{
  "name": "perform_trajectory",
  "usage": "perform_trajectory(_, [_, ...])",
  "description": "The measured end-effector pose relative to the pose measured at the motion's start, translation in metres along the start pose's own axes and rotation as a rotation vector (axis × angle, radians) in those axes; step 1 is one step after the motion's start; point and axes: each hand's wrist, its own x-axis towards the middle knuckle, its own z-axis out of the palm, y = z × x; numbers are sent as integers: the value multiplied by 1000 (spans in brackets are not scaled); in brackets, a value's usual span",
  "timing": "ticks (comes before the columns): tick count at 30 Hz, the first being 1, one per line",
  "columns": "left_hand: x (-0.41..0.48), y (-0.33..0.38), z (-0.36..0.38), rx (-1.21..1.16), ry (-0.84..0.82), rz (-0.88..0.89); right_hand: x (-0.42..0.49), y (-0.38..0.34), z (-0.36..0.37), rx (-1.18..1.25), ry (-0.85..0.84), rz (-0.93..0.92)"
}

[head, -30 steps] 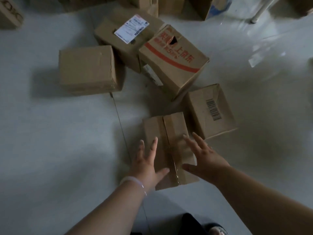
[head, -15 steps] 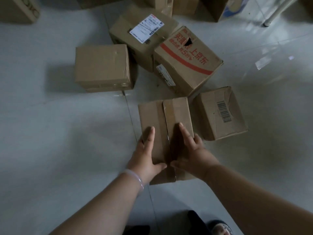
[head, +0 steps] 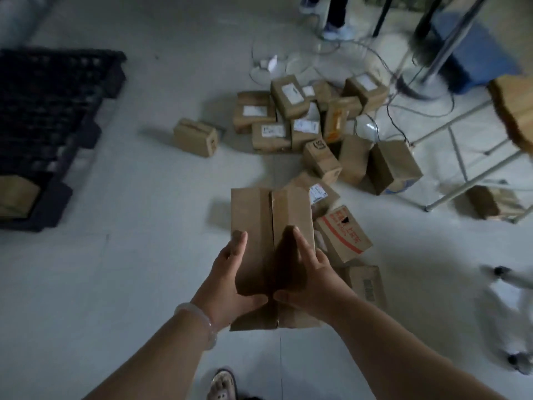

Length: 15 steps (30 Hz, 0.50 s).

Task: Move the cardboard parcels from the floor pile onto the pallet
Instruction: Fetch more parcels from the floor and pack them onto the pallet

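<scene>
I hold a plain brown taped parcel lifted off the floor in the middle of the view. My left hand grips its left side and near edge, thumb wrapped under the near end. My right hand grips the right side in the same way. A black plastic pallet lies at the far left, with one brown parcel at its near corner. The floor pile of several cardboard parcels spreads ahead and to the right, including a red-printed box just right of my hands.
A lone parcel lies between the pallet and the pile. Cables trail across the floor behind the pile. A metal-framed table and stand poles rise at the right, another person's feet stand at the top, and my foot shows below.
Both hands closed on the taped parcel and raised it from the floor. The view lifted, bringing the pallet and the whole pile into sight.
</scene>
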Motion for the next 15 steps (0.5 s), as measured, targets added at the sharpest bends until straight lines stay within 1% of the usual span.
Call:
perform_trajectory(3, [-48,34,-85,-43,90,-43,-31,-102,-23,-158,1,-87])
perform_trajectory(5, [-79,50,-139,-107,165,-37,-50,-165,-31,-201,15,-162])
perform_trajectory(8, [-125,59,-210,-125,252,-27,-74,-248,-28,-281,24,-244])
perform_trajectory(12, [-172,54,-288,-145,324,-13,-94,-335,-12,-297,15,-349])
perform_trajectory(15, [-195,46,-334,-188,388,-12,-101,-383,1,-331,63,-453])
